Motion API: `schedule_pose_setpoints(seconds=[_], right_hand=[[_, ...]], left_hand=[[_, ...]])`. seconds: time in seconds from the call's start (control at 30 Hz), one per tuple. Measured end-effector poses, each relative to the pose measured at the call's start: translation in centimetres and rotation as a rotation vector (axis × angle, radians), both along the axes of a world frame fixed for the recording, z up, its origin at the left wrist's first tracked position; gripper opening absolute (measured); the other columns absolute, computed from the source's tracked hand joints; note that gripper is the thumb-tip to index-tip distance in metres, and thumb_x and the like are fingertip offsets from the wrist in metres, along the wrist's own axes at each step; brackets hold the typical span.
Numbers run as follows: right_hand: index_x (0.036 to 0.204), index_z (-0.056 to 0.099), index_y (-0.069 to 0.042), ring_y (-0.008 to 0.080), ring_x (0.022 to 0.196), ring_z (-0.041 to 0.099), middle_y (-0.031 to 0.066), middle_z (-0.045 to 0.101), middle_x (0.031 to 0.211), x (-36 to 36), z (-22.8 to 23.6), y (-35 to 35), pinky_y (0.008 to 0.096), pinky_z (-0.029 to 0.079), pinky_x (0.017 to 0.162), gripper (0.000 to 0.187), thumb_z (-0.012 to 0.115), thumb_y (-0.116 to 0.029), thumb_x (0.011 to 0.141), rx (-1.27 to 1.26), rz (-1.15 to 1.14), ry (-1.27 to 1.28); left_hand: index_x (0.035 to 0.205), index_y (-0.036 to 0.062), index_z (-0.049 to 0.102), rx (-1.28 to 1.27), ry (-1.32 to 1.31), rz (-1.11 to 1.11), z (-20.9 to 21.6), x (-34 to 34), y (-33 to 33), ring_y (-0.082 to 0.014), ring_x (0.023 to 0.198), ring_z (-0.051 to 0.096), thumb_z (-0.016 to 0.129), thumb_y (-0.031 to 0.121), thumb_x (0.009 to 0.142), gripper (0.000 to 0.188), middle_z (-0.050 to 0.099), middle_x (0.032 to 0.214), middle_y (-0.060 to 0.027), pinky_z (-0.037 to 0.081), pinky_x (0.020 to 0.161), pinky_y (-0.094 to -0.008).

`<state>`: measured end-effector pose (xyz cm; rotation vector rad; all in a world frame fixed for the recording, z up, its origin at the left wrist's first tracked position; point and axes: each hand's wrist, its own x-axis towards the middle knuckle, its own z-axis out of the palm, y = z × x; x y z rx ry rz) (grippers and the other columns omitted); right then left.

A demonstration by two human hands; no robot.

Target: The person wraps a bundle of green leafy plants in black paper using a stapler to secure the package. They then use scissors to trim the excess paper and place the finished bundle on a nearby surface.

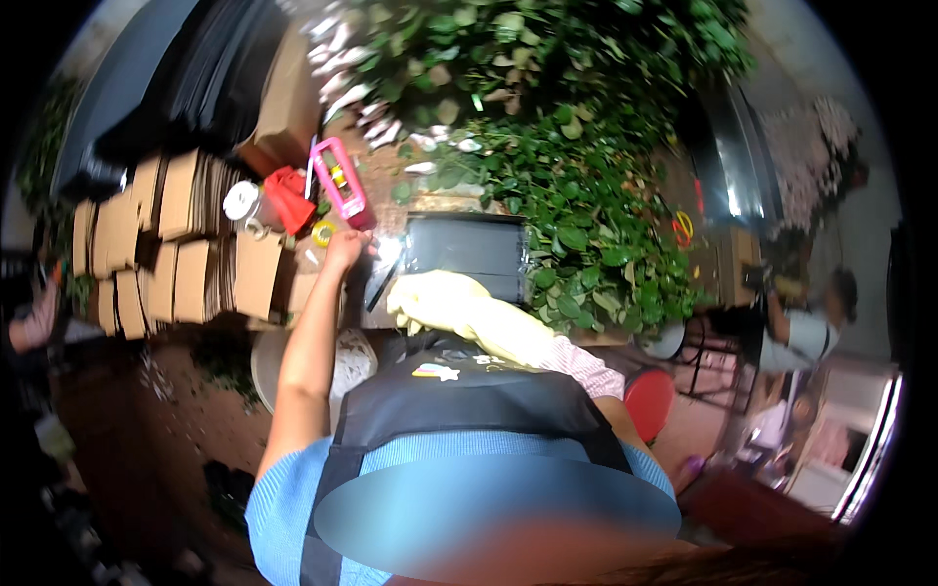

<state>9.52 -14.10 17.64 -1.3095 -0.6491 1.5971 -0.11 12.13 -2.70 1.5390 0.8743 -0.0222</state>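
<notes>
Bare and slightly blurred, my left hand (345, 250) is at the table's left side, beside a yellow tape roll (323, 232) and the base of a pink plastic holder (342, 186). Its fingers look drawn together; whatever they hold, if anything, is too small to make out. A yellow glove covers my right hand (425, 298), which is bent in front of my apron with the fingers curled downward. What lies within those fingers is hidden. Just beyond the glove rests a black rectangular sheet or tray (464, 244). A thin dark stick (382, 286) lies between the two hands.
Leafy green stems (596, 195) cover the right and far table, with pale wrapped flower heads (347, 93) at their left. Folded cardboard pieces (186, 200), a red cloth (289, 199) and a white-topped jar (241, 202) stand left. A red stool (648, 402) is right; another person (801, 327) sits beyond.
</notes>
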Motion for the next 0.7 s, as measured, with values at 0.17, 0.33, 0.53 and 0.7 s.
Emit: schedule_pose_setpoints(seconds=[0.17, 0.33, 0.53, 0.7], right_hand=[[0.119, 0.071, -0.001, 0.0226, 0.107, 0.071, 0.0127, 0.074, 0.115, 2.9, 4.3, -9.5, 0.0341, 0.056, 0.093, 0.036, 0.058, -0.032, 0.105, 0.077, -0.092, -0.011], [0.124, 0.063, 0.010, 0.0307, 0.103, 0.073, 0.0222, 0.073, 0.110, 3.6, -1.4, -19.5, 0.0400, 0.061, 0.089, 0.049, 0.049, -0.034, 0.109, 0.305, -0.434, 0.328], [0.118, 0.068, -0.002, 0.0194, 0.084, 0.071, 0.0100, 0.073, 0.094, 1.1, -4.5, -20.4, 0.0312, 0.058, 0.079, 0.044, 0.048, -0.040, 0.109, -0.086, -0.763, 0.268], [0.119, 0.068, -0.004, 0.0158, 0.081, 0.068, 0.0038, 0.070, 0.090, 0.5, -10.2, -20.3, 0.0284, 0.053, 0.074, 0.043, 0.048, -0.040, 0.109, -0.236, -0.668, 0.291]], left_hand=[[0.095, 0.0108, 0.081, 0.607, -0.488, -0.083, 15.3, 6.8, -7.9, -0.0218, 0.104, 0.064, 0.075, 0.026, 0.092, 0.017, 0.073, 0.107, -0.0079, 0.048, 0.092, -0.0369], [0.092, 0.0162, 0.081, 1.327, -0.596, -0.598, 18.9, 16.3, -18.1, -0.0382, 0.136, 0.044, 0.074, 0.028, 0.085, 0.015, 0.058, 0.140, -0.0105, 0.026, 0.119, -0.0596], [0.159, 0.0234, 0.037, 1.726, -0.034, -0.821, 12.9, 23.3, -23.5, -0.0372, 0.148, 0.034, 0.050, 0.018, 0.099, 0.062, 0.043, 0.157, -0.0161, 0.018, 0.119, -0.0675], [0.151, 0.0197, 0.049, 1.710, 0.024, -0.860, 11.6, 23.8, -23.4, -0.0301, 0.117, 0.056, 0.052, 0.015, 0.097, 0.055, 0.068, 0.113, -0.0069, 0.028, 0.116, -0.0639]])
